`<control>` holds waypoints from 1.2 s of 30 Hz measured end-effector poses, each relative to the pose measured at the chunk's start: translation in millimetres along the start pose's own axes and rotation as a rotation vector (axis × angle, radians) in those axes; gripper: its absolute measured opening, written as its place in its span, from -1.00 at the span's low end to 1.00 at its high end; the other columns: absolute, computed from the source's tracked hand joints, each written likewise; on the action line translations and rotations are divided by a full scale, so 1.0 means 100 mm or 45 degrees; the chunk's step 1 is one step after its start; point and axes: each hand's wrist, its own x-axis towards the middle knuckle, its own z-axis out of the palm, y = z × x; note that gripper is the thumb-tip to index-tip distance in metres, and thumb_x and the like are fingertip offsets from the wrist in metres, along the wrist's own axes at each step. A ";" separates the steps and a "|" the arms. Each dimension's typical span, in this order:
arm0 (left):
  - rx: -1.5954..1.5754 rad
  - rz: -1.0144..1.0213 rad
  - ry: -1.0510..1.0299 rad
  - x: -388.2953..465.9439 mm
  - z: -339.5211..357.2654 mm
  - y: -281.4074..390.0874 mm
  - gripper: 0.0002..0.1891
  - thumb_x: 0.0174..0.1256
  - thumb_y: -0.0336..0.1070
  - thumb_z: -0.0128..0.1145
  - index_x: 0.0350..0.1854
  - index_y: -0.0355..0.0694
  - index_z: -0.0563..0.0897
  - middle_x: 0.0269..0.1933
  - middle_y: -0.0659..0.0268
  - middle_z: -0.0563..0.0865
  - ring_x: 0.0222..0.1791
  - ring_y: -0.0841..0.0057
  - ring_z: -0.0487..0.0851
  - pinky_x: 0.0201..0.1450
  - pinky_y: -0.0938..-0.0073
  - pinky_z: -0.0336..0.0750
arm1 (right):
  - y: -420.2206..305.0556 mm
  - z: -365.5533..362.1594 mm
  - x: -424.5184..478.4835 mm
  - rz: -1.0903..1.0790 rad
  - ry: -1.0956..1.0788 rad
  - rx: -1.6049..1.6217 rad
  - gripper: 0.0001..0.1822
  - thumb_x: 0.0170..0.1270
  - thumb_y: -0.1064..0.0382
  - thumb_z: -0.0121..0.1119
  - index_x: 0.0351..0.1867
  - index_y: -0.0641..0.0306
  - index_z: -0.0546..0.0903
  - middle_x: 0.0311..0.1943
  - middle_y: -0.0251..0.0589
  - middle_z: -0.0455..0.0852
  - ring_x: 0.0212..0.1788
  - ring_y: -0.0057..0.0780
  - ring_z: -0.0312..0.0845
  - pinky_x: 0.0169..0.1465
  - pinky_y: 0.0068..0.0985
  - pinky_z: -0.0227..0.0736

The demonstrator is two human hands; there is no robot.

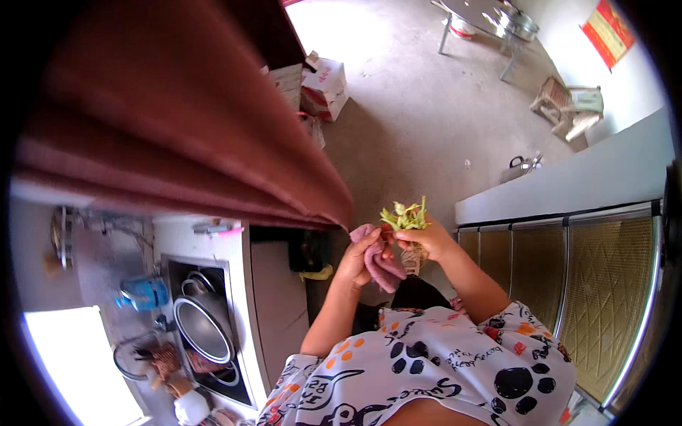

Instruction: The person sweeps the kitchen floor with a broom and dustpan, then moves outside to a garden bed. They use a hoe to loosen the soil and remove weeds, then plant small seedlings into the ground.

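My left hand (358,260) is closed around a mauve cloth (382,269), whose free end hangs below the fingers. Close beside it, my right hand (431,239) grips a bunch of green vegetable trimmings (406,217), with stems sticking up past the thumb and pale, root-like strands hanging beneath. The fingertips of both hands nearly meet, and I cannot tell whether they touch. A reddish-brown curtain (256,144) falls on the left, its lower corner ending right by the cloth.
A counter sink (229,277) with metal bowls (202,327) lies left. Cabinets with patterned doors (607,309) line the right. Beyond, a cardboard box (325,88), a small wooden chair (551,104), a kettle (514,169) and a round table (471,13) stand on the concrete floor.
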 end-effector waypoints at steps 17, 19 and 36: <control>-0.094 -0.341 0.087 2.94 0.26 0.16 -0.71 0.28 -0.20 0.08 -0.06 -0.29 0.49 -0.35 0.25 0.55 -0.44 0.51 0.51 -0.41 0.56 0.43 | -1.12 -1.86 1.32 -0.025 0.415 0.270 -0.66 0.08 0.49 0.22 -0.11 0.27 0.44 -0.39 -0.31 0.58 -0.47 -0.61 0.48 -0.41 -0.66 0.42; -0.146 -0.367 0.114 3.33 0.26 0.25 -0.70 0.29 -0.22 0.07 -0.04 -0.31 0.48 -0.35 0.24 0.56 -0.44 0.51 0.53 -0.41 0.55 0.45 | -1.23 -2.08 1.60 -0.038 0.512 0.272 -0.67 0.08 0.51 0.21 -0.11 0.27 0.44 -0.40 -0.30 0.59 -0.47 -0.60 0.48 -0.41 -0.67 0.41; -0.229 -0.339 0.348 5.14 0.37 0.99 -0.73 0.30 -0.22 0.04 -0.09 -0.29 0.49 -0.36 0.20 0.55 -0.44 0.49 0.50 -0.38 0.52 0.45 | -2.15 -3.16 3.26 0.226 0.418 0.296 -0.71 0.12 0.51 0.18 -0.12 0.26 0.43 -0.41 -0.28 0.58 -0.48 -0.62 0.48 -0.43 -0.71 0.34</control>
